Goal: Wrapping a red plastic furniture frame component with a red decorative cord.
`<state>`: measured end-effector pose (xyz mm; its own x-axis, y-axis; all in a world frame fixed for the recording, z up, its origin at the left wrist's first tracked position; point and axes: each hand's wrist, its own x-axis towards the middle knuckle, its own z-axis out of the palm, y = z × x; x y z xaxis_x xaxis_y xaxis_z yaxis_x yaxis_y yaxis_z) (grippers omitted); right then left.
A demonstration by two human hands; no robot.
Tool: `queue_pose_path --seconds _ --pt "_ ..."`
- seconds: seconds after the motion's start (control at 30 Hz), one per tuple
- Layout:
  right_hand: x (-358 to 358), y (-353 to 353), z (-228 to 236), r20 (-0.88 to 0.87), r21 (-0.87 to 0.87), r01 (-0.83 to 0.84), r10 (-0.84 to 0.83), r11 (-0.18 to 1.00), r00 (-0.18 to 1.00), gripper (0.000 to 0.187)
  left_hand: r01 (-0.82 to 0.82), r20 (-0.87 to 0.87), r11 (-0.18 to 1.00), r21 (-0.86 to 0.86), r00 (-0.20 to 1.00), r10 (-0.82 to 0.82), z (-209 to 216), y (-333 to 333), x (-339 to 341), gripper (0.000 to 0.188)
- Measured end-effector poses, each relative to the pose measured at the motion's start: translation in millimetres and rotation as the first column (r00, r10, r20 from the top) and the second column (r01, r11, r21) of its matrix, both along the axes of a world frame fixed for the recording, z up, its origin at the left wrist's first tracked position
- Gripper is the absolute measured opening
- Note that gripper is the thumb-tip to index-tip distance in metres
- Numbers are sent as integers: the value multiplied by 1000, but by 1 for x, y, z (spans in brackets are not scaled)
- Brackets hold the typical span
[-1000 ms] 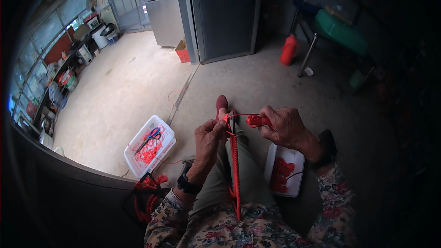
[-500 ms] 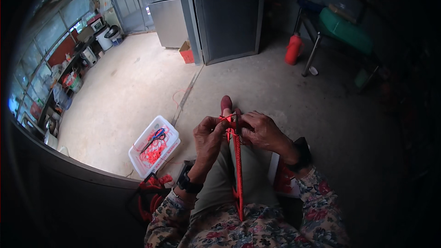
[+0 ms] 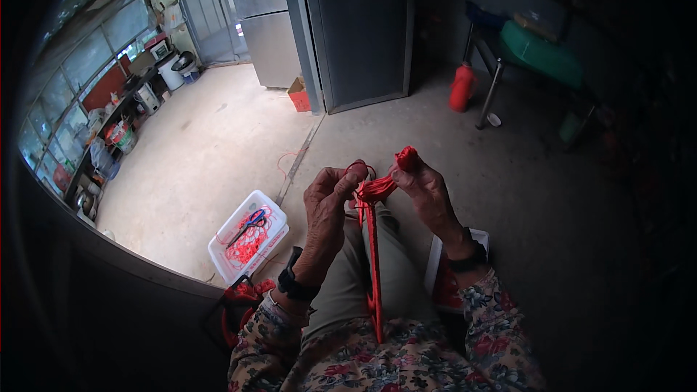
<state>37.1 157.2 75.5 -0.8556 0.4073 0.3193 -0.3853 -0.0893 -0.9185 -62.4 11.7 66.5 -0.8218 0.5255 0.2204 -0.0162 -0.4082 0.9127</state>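
A thin red stick wound with red cord (image 3: 373,268) stands upright along my lap. My left hand (image 3: 327,207) pinches the cord at the top of the stick. My right hand (image 3: 427,192) holds a bunch of red cord (image 3: 405,158), lifted a little above and to the right of the stick's top. A strand of cord (image 3: 377,189) runs between the two hands. Both wrists carry dark bands, and my sleeves are floral.
A white tray (image 3: 232,261) with red cord and blue-handled scissors (image 3: 250,219) lies on the concrete floor to my left. A second white tray (image 3: 435,268) sits by my right knee. A red cylinder (image 3: 462,88), a metal table (image 3: 501,65) and grey cabinets (image 3: 363,29) stand farther off.
My right hand drew in to the stick's top, then rose up and to the right with a bunch of red cord. My left hand stayed at the stick's top.
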Motion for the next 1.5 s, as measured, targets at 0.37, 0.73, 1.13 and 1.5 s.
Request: queue_pose_path --seconds 0.37,0.73,1.13,1.5 --pt "55 40 6 70 -178 29 -17 984 997 18 275 -46 955 -115 958 -281 -4 8 4 26" --pt "68 49 19 144 -47 56 -49 997 988 15 135 318 986 -96 943 -98 -57 -20 27 31" --pt "56 41 16 332 46 54 -66 998 941 21 251 422 968 0 878 -227 -51 -9 32 29" --pt "5 10 -23 407 -102 55 -9 993 914 26 294 462 956 21 845 -270 -49 -6 33 24"
